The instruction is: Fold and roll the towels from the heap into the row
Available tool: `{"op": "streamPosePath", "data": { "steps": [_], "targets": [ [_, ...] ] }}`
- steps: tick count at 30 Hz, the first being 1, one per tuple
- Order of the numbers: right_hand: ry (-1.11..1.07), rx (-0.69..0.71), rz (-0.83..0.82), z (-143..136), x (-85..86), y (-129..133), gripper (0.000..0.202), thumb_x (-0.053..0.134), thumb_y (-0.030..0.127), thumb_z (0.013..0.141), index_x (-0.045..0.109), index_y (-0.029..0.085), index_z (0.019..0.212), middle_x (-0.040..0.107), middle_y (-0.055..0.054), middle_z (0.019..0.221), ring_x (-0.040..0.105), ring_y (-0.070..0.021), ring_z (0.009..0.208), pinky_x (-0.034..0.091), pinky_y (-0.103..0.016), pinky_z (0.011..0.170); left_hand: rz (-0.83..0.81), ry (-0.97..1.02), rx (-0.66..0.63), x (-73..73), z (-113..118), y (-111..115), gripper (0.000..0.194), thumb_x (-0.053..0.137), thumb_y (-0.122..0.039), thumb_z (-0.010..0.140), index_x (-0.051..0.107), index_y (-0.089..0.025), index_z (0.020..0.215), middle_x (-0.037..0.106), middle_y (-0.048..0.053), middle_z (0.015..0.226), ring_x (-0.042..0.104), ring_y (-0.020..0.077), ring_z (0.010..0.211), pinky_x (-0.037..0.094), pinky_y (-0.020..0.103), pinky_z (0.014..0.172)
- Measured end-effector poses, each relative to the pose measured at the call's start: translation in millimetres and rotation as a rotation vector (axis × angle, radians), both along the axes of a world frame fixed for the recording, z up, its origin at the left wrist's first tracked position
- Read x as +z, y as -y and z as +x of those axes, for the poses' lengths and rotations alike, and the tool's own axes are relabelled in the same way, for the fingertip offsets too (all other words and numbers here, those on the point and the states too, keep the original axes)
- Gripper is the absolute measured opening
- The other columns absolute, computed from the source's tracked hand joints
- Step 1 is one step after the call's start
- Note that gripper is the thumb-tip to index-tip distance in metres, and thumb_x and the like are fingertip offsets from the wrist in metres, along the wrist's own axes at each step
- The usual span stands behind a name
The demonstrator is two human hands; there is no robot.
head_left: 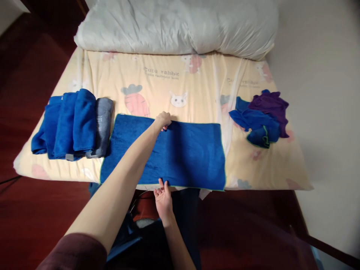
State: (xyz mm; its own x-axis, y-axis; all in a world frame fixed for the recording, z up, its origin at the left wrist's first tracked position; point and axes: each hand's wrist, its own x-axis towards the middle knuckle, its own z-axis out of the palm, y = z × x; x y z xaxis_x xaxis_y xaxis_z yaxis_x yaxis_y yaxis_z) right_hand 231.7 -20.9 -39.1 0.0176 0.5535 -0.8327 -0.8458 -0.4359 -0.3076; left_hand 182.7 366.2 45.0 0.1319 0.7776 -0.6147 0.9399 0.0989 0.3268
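A blue towel (pixel 197 157) with a green stitched border lies spread flat along the near side of the bed. My left hand (pixel 163 120) reaches across it to the middle of its far edge, fingers closed on the cloth there. At the near edge, my right hand (pixel 164 200) is turned palm up, its fingers apart and the fingertips touching the towel's border. To the left, several folded blue towels (pixel 84 120) lie side by side, with a folded grey towel (pixel 104 122) against them.
A crumpled heap of blue cloths (pixel 253 118) and a purple cloth (pixel 271 108) lies on the right. Beneath everything is a yellow patterned bedsheet (pixel 180 86). A rolled pale quilt (pixel 180 26) spans the back. A white wall (pixel 326 112) stands on the right.
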Motion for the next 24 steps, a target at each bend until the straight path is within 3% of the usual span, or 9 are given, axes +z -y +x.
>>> {"op": "streamPosePath", "data": {
  "steps": [6,14,20,24],
  "targets": [
    [0.077,0.040,0.019,-1,9.7,9,0.043,0.077,0.056,0.078,0.068,0.025,0.106,0.065,-0.012,0.143,0.060,-0.0133,0.081,0.056,-0.033,0.086,0.161,0.121,0.155,-2.8,-6,-5,0.044,0.045,-0.038,0.104,0.068,-0.007,0.126,0.075,0.018,0.090,0.075,0.0245,0.073,0.059,0.034,0.078],
    [0.129,0.098,0.076,-7,11.5,5,0.039,0.070,0.059,0.085,0.069,0.025,0.106,0.064,-0.008,0.145,0.046,-0.0088,0.065,0.057,-0.033,0.086,0.049,0.026,0.086,4.0,-15,3,0.047,0.055,-0.049,0.099,0.075,-0.008,0.111,0.074,0.016,0.079,0.075,0.0279,0.076,0.059,0.035,0.077],
    [0.175,0.114,0.047,-10,15.0,11,0.049,0.068,0.062,0.087,0.075,0.019,0.109,0.078,-0.010,0.105,0.051,-0.0109,0.065,0.056,-0.032,0.083,0.206,0.071,0.158,9.0,-17,0,0.039,0.053,-0.038,0.099,0.075,-0.008,0.110,0.075,0.015,0.083,0.074,0.0232,0.074,0.058,0.031,0.076],
    [0.180,0.093,0.063,-10,20.8,5,0.050,0.073,0.062,0.082,0.077,0.020,0.109,0.075,-0.012,0.124,0.053,-0.0114,0.069,0.058,-0.034,0.085,0.243,0.067,0.152,5.1,-17,2,0.039,0.050,-0.038,0.099,0.076,-0.010,0.105,0.074,0.015,0.080,0.074,0.0227,0.075,0.057,0.032,0.081]
  ]
}}
